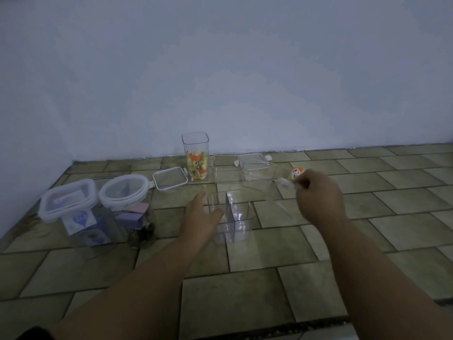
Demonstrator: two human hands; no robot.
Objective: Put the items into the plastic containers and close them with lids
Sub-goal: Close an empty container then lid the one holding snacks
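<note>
Orange-and-white packet (297,173) — light, crinkly, best pinched by its edge — is sitting at one o'clock, pinched in the right hand (318,197). The left hand (203,217), its grip spread open, is steadying the empty container (231,217) at centre. Containers: six — two lidded, four open; loose lid (169,178): one.

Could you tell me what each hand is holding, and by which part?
Right hand pinches a small orange-and-white packet by its lower end; left hand holds nothing.
</note>
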